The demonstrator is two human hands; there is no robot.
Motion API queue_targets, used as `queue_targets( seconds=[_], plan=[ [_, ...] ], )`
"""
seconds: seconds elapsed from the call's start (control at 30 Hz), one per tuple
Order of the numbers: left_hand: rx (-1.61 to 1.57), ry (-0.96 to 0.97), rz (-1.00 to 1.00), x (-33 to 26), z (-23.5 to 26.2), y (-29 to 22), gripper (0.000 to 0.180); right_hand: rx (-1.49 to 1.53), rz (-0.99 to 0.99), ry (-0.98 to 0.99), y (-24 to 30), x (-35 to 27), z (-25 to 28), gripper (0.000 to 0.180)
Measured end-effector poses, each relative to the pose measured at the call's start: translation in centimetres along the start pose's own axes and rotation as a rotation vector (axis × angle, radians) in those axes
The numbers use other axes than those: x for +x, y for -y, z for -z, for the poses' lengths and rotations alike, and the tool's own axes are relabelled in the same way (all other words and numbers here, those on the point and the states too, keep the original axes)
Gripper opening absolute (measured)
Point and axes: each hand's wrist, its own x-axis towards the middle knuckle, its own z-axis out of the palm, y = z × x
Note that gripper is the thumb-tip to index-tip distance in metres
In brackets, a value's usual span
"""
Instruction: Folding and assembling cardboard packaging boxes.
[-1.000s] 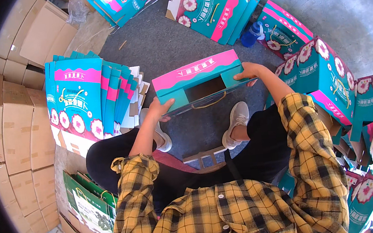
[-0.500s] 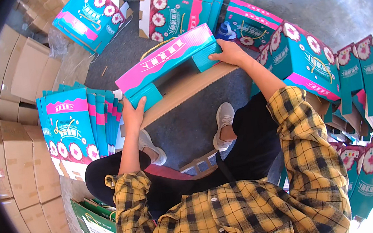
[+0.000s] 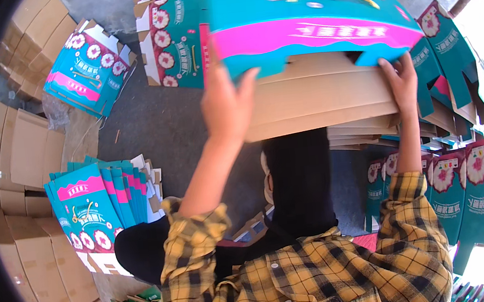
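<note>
Both hands hold the teal carton [image 3: 311,20] raised close to the camera: the left hand [image 3: 226,102] grips its left end, fingers spread, and the right hand [image 3: 401,82] clasps its right end. It shows a pink band and brown cardboard underside.

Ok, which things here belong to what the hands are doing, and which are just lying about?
In hand:
- teal and pink printed cardboard box, brown inside
- left hand and right hand, gripping its lower edge

Lying about:
- upright row of flat teal cartons
- plain brown cardboard boxes
- flat teal cartons on the floor
</note>
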Motion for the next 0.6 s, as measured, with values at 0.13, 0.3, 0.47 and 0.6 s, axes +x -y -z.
queue_targets(
  seconds=[0.13,0.3,0.47,0.6],
  plan=[
    [-0.255,0.118,-0.042,0.9,-7.3,-5.5,0.075,0.098,-0.034,-0.098,-6.0,-2.8,5.6,0.031],
    [-0.293,0.247,0.116,-2.8,-15.8,-6.5,0.069,-0.345,-0.072,-0.104,-12.0,-5.4,9.4,0.036],
    [-0.295,0.436,0.362,-5.1,-17.5,-6.8,0.066,-0.480,-0.227,-0.102,-14.3,-5.5,9.8,0.042],
    [-0.273,0.468,0.318,-5.5,-18.7,-6.2,0.066,-0.536,-0.294,-0.180,-15.7,-5.5,9.4,0.045]
  ],
)
